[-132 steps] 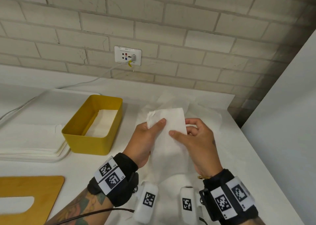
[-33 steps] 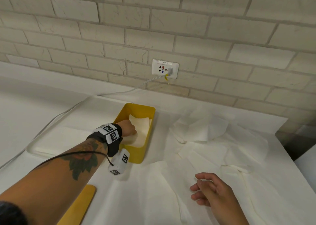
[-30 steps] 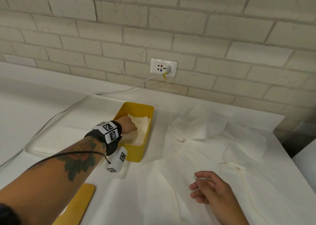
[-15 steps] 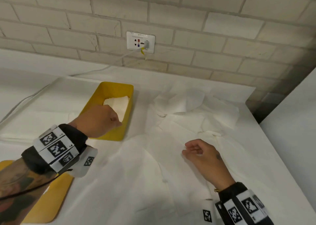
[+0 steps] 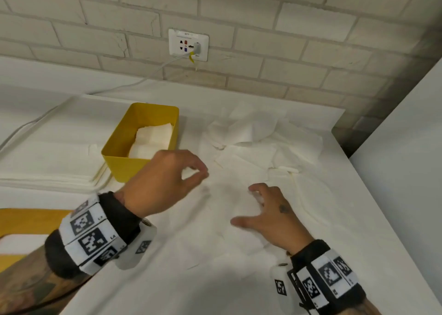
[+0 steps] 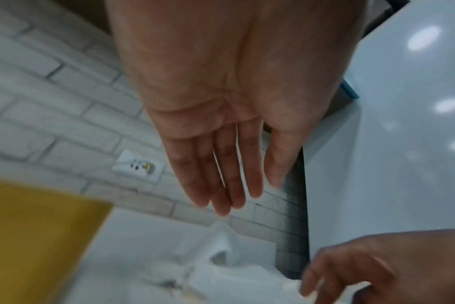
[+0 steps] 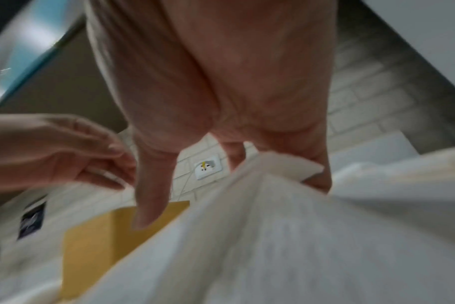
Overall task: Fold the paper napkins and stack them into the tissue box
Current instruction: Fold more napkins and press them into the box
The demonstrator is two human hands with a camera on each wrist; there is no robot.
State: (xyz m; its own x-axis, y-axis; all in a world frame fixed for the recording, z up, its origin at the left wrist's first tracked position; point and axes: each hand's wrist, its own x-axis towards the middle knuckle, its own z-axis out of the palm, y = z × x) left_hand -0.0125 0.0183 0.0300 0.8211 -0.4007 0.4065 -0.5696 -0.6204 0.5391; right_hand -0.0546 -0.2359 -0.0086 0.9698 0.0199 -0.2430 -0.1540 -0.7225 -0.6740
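The yellow tissue box (image 5: 119,168) stands left of centre with folded white napkins (image 5: 153,137) lying inside it. My left hand (image 5: 193,173) hovers just right of the box over the loose napkins, fingers relaxed and empty; the left wrist view shows the fingers (image 6: 221,185) straight. My right hand (image 5: 244,205) rests on a flat napkin (image 5: 215,238) in the middle of the table. Its fingers curl on the napkin's edge and its thumb is spread to the left. In the right wrist view that napkin's corner (image 7: 286,164) stands raised against the fingers.
More unfolded napkins (image 5: 251,132) lie crumpled behind my hands. A stack of flat white sheets (image 5: 47,168) sits left of the box, and a yellow-brown board (image 5: 24,221) lies at the near left. A brick wall with a socket (image 5: 189,45) is behind. A white panel (image 5: 406,159) stands beyond the table's right edge.
My left hand has come out of the tissue box, leaving the folded napkin there, and moved right to the middle. My right hand's thumb has spread and its fingers have caught a napkin's edge.
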